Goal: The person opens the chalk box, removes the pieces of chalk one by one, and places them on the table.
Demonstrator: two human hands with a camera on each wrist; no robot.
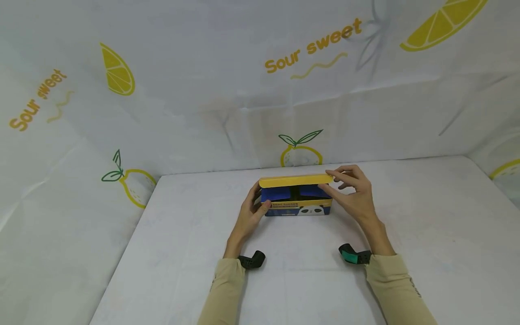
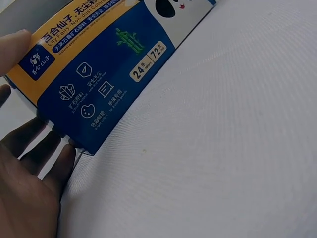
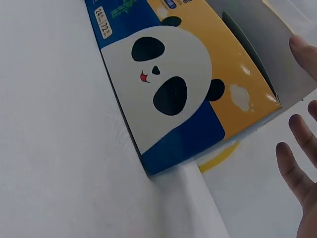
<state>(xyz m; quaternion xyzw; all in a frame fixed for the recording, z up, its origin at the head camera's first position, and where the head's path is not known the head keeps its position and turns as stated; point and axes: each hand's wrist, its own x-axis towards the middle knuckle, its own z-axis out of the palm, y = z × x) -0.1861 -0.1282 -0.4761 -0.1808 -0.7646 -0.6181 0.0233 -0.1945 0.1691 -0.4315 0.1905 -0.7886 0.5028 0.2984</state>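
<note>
A chalk box [image 1: 298, 208], blue and yellow with a panda face, sits upright on the white table. Its yellow lid [image 1: 296, 181] is partly raised, and blue inner flaps [image 1: 276, 193] show beneath it with a dark gap between them. My left hand [image 1: 248, 216] grips the box's left end, thumb at the top front edge and fingers along the side. At the right end, my right hand [image 1: 354, 194] pinches the lid, thumb below and fingertips above. The right wrist view shows the panda face [image 3: 166, 74] up close; the box's contents are hidden.
A white cloth with lemon prints [image 1: 301, 155] hangs behind the table. White tabletop [image 1: 195, 253] surrounds the box on the sides and front. Dark wrist devices sit on the left wrist [image 1: 253, 260] and the right wrist [image 1: 355, 255].
</note>
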